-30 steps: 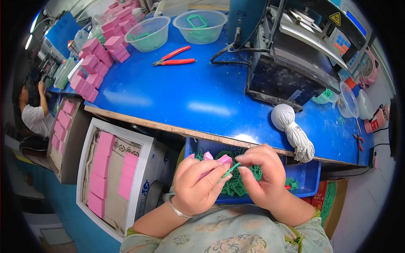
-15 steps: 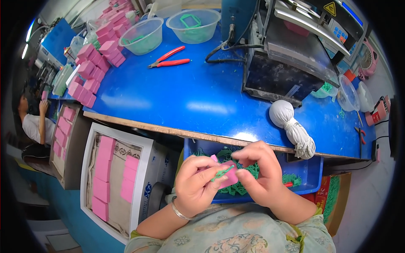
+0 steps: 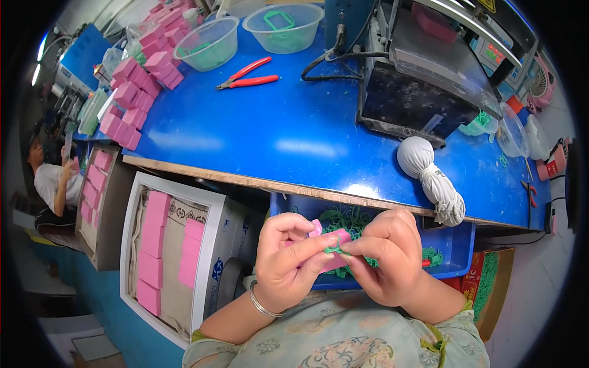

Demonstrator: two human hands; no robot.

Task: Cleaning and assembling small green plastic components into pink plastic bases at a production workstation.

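My left hand (image 3: 285,260) is closed around a thin pink piece (image 3: 337,236), whose far end shows past the fingers. A small green rubbery strip (image 3: 334,249) lies against it, between the fingertips of both hands. My right hand (image 3: 388,254) pinches the right end of that strip with thumb and forefinger. Both hands are just above a blue tray (image 3: 461,260) full of loose green strips (image 3: 432,255). The fingers hide much of the pink piece, so its full shape cannot be told.
Red-handled nippers (image 3: 248,81) and two clear bowls (image 3: 211,52) lie on the blue table (image 3: 245,135). A black press machine (image 3: 405,95) and a cloth-wrapped bundle (image 3: 429,175) stand right. Pink blocks (image 3: 129,95) are stacked left; more fill a white-framed box (image 3: 132,245). A co-worker (image 3: 54,184) sits far left.
My right hand has moved left, and its spread fingers have closed on the green strip. The left hand still holds the pink piece. The whole view has shifted slightly.
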